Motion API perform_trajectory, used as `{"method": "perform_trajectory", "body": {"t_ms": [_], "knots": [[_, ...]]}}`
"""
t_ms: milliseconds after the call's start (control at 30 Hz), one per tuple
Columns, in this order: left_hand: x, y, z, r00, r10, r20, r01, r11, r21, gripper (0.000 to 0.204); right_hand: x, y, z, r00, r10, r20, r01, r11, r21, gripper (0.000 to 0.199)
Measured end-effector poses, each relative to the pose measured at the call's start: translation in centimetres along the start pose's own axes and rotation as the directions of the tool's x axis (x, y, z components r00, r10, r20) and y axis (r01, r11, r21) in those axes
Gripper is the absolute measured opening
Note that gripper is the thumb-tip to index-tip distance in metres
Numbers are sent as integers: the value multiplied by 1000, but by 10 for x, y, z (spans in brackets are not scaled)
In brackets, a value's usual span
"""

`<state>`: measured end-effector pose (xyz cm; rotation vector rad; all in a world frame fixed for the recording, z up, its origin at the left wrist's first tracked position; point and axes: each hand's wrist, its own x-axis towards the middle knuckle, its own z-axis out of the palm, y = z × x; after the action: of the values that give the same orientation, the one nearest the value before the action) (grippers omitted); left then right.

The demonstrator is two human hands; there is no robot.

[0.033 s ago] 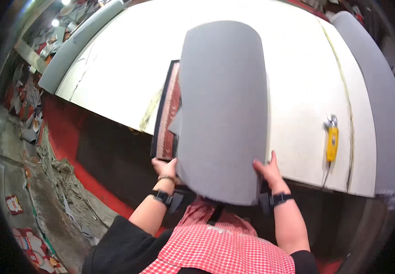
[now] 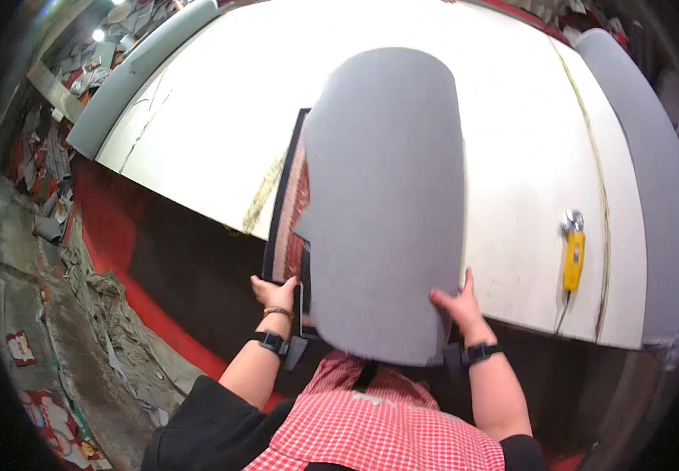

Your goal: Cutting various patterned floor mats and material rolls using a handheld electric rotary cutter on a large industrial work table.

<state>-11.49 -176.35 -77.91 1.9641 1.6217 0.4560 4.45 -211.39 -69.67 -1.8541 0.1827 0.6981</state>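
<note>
A large grey sheet (image 2: 386,204) with a rounded far end lies lengthwise in front of me, its near end overhanging the table edge. From under its left side shows a red and pink patterned mat (image 2: 293,208) with a black border. My left hand (image 2: 276,293) grips the mat's near corner, thumb up and some fingers hidden beneath. At the sheet's near right edge is my right hand (image 2: 458,308), its thumb over the grey surface and its other fingers at the side, partly hidden.
A yellow corded cutter (image 2: 574,259) with a round metal head lies to the right on the white table (image 2: 524,204). Grey rolls flank the table, one at left (image 2: 139,82) and one at right (image 2: 644,165). Scraps and crumpled cloth (image 2: 112,314) cover the floor at left.
The whole view has shifted slightly, so the table things appear a little lower. My left hand has moved a little to the left; both hands stay at the stack.
</note>
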Motion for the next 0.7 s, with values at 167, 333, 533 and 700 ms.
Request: {"method": "perform_trajectory", "body": {"t_ms": [167,333,533,700], "knots": [[123,-30,-2,703,-92,705,432,843,-321,80,19,26,36,992,-37,-124,39,999,14,110],[94,6,5,843,172,510,54,916,-398,32,2,-12,29,850,-306,-429,161,926,-342,54],[64,161,-85,635,770,-58,-710,552,-438,33,-40,-127,61,683,-595,-422,417,793,-444,48],[181,338,-109,659,751,-45,-714,606,-350,31,68,-261,10,607,-750,-262,794,556,245,42]]}}
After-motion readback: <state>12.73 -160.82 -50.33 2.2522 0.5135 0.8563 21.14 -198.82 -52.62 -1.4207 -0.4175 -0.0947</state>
